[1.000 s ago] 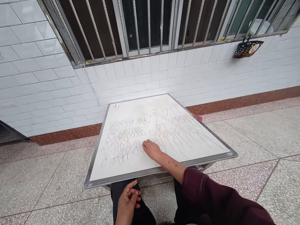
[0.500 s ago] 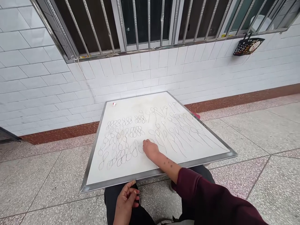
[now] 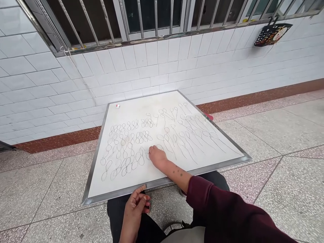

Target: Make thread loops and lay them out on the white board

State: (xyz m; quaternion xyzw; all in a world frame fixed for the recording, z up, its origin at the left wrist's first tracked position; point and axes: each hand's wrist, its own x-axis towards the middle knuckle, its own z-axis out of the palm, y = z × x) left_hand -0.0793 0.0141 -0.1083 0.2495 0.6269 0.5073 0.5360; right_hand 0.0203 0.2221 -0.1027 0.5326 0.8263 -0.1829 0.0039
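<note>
Head view: wire loops (image 3: 142,136) lie in rows on the table (image 3: 141,104). Right hand (image 3: 157,157) rests among them, fingers bent, grip obscured. Left hand (image 3: 135,206) is half-curled beside the near edge (image 3: 113,194); grip indeterminable.

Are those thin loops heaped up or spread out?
Spread out: the loops lie in rough rows across the white tabletop.
</note>
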